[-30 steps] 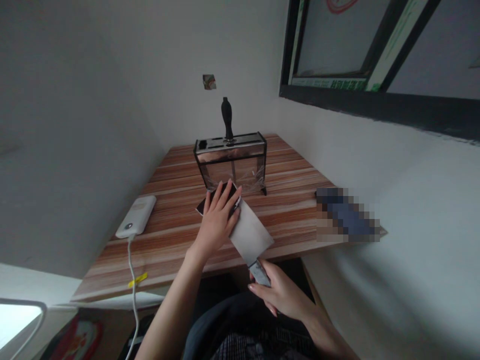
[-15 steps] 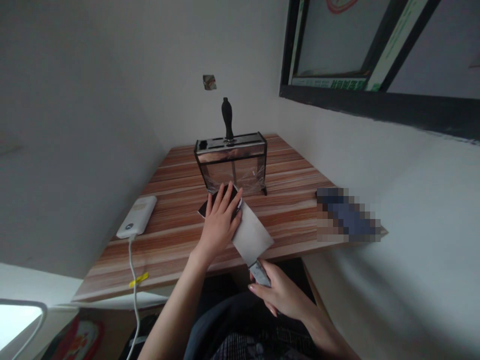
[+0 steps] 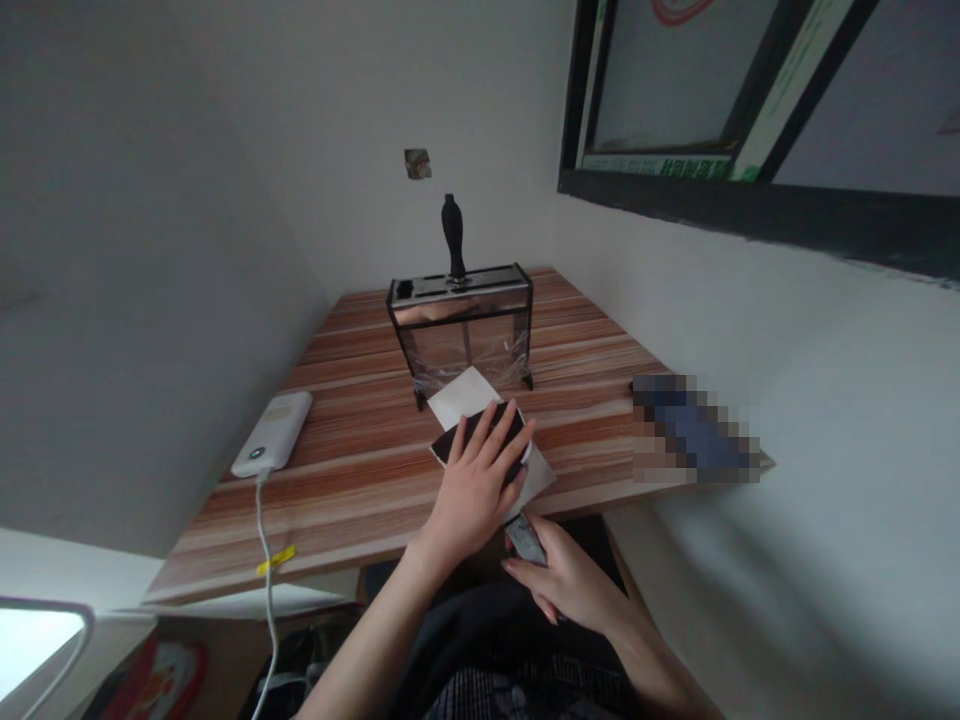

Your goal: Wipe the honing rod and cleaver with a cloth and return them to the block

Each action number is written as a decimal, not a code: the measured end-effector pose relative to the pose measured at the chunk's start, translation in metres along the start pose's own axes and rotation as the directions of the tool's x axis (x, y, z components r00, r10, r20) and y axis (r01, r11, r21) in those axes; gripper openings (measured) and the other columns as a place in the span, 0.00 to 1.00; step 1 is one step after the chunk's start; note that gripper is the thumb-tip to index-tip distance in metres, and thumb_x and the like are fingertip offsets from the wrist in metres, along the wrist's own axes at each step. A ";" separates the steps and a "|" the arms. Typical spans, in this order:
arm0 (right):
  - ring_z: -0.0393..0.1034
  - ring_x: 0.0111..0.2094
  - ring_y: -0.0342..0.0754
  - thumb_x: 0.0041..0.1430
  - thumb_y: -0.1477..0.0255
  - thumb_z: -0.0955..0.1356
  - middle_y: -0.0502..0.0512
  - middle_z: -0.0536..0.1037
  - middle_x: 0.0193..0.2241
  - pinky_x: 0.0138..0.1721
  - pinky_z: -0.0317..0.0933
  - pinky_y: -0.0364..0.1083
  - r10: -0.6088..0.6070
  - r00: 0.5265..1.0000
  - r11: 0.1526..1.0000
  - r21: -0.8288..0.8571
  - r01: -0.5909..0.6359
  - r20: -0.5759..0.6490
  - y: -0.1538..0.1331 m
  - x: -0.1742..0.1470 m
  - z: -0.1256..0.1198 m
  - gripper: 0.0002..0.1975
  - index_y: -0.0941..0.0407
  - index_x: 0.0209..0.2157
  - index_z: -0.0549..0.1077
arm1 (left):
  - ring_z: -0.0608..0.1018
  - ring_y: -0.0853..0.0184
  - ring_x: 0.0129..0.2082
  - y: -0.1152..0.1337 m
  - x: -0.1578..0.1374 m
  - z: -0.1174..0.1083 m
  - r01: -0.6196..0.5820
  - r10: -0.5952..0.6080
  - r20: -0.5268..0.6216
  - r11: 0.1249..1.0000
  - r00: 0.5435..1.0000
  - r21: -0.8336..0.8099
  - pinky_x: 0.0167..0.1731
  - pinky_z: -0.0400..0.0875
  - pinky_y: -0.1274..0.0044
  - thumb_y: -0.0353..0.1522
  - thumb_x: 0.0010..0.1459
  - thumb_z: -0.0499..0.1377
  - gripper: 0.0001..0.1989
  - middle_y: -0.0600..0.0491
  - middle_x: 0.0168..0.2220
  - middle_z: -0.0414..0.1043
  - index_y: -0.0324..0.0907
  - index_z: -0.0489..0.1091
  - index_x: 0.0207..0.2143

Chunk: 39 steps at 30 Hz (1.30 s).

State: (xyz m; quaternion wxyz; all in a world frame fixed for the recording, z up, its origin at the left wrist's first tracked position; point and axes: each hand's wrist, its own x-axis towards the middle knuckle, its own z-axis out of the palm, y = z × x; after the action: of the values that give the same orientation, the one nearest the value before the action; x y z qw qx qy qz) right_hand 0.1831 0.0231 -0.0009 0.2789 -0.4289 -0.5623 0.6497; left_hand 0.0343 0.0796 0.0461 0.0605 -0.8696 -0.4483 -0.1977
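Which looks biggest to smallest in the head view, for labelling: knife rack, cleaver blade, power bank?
1. knife rack
2. cleaver blade, partly hidden under the left hand, so unsure
3. power bank

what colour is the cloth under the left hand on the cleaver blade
Black, or very dark. The cloth shows best in the head view, beneath the left hand on the blade.

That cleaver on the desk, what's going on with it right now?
A person sits at a wooden desk with a cleaver lying flat on it. The right hand grips the cleaver's handle at the near edge. The left hand presses a dark cloth flat on the blade, covering the part nearest the handle. Behind it stands a knife rack with one black handle sticking up, and a white power bank lies to the left.
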 end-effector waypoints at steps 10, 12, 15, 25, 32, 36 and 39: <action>0.54 0.09 0.37 0.55 0.66 0.68 0.40 0.62 0.12 0.10 0.47 0.37 0.004 0.999 1.000 0.007 -0.004 -0.034 0.008 0.002 -0.004 0.09 0.57 0.33 0.67 | 0.44 0.59 0.69 0.018 -0.012 0.002 -0.149 0.152 0.080 0.988 0.985 -0.035 0.65 0.43 0.57 0.35 0.66 0.49 0.29 0.54 0.70 0.40 0.50 0.45 0.67; 0.54 0.09 0.38 0.54 0.68 0.67 0.41 0.62 0.11 0.10 0.47 0.38 0.004 0.999 1.000 -0.005 -0.004 -0.032 0.008 0.002 -0.004 0.07 0.57 0.30 0.68 | 0.44 0.58 0.69 0.021 -0.015 0.001 -0.172 0.177 0.100 0.983 0.979 -0.057 0.65 0.43 0.57 0.36 0.66 0.48 0.29 0.54 0.70 0.40 0.50 0.45 0.67; 0.52 0.08 0.38 0.52 0.71 0.67 0.41 0.59 0.08 0.10 0.46 0.38 -0.002 1.000 1.000 -0.012 0.002 -0.028 0.006 0.002 -0.003 0.04 0.56 0.26 0.68 | 0.43 0.59 0.69 0.025 -0.017 0.000 -0.201 0.212 0.129 0.975 0.969 -0.099 0.65 0.43 0.57 0.38 0.67 0.48 0.28 0.55 0.70 0.39 0.50 0.46 0.67; 0.52 0.09 0.38 0.52 0.70 0.67 0.41 0.59 0.09 0.12 0.46 0.39 -0.045 0.997 0.998 -0.035 0.043 -0.059 -0.003 -0.001 -0.005 0.04 0.56 0.28 0.68 | 0.43 0.59 0.69 0.029 -0.016 -0.006 -0.220 0.240 0.171 0.967 0.956 -0.127 0.64 0.45 0.57 0.35 0.66 0.49 0.29 0.56 0.70 0.39 0.49 0.44 0.67; 0.54 0.09 0.36 0.56 0.67 0.67 0.40 0.64 0.17 0.10 0.48 0.37 -0.026 0.999 1.000 -0.010 0.025 -0.038 0.003 -0.001 -0.004 0.09 0.56 0.36 0.64 | 0.43 0.59 0.69 0.014 -0.006 -0.006 -0.110 0.115 0.083 0.992 0.990 -0.065 0.65 0.42 0.56 0.34 0.66 0.49 0.29 0.54 0.70 0.41 0.50 0.44 0.67; 0.53 0.10 0.32 0.57 0.68 0.67 0.41 0.64 0.23 0.10 0.48 0.35 -0.027 1.000 0.999 0.023 0.027 0.008 0.000 -0.003 -0.001 0.09 0.56 0.35 0.63 | 0.42 0.59 0.69 -0.004 0.002 -0.010 -0.023 0.024 0.019 0.998 1.000 -0.051 0.65 0.39 0.56 0.32 0.66 0.48 0.28 0.52 0.69 0.42 0.49 0.47 0.67; 0.53 0.10 0.32 0.58 0.67 0.66 0.40 0.62 0.22 0.10 0.48 0.35 -0.013 0.999 1.000 0.021 0.012 0.034 -0.002 -0.004 0.001 0.08 0.56 0.34 0.62 | 0.42 0.59 0.69 -0.020 0.009 -0.013 0.045 -0.045 -0.017 0.998 0.999 -0.038 0.65 0.38 0.56 0.32 0.66 0.47 0.27 0.51 0.69 0.43 0.48 0.49 0.66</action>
State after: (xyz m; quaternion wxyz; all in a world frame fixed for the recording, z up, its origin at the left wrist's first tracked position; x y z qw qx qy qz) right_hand 0.1833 0.0197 0.0024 0.2778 -0.4114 -0.5628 0.6609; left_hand 0.0194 0.0944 0.0599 0.0438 -0.8584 -0.4635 -0.2152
